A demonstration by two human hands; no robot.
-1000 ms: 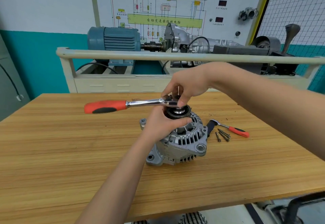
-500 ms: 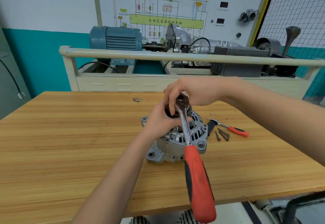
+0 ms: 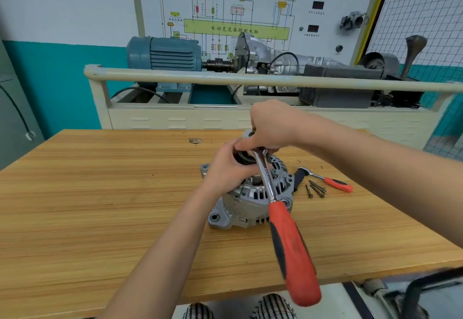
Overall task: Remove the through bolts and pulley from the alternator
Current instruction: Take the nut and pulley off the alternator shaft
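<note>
1. Head view, centre of the frame: the alternator [image 3: 253,198] stands on the wooden tabletop [image 3: 100,206] with its pulley [image 3: 244,158] facing up.
2. The left hand [image 3: 225,168] is wrapped round the pulley, its grip clenched on the rim to hold it from turning.
3. The right hand [image 3: 270,128] sits just above, fingers curled over the head of the large ratchet [image 3: 270,188], which seems to be seated on the pulley nut; the nut itself is hidden under the hands.
4. The ratchet's red handle [image 3: 293,253] sticks out toward the lower right of the frame, free of any hand.
5. Right of centre, four through bolts [image 3: 316,189] lie loose on the tabletop beside a small ratchet [image 3: 325,181], so by the look of it that part of the task is done and the pulley is what remains.
6. Handling, as a judgement: the cast housing looks heavy and rigid, and it rests steadily. The pulley is smooth, hard metal and could slip under bare fingers, so take it firmly round the rim, or steady the housing by its mounting lugs.
7. The bolts are thin and apt to roll.
</note>
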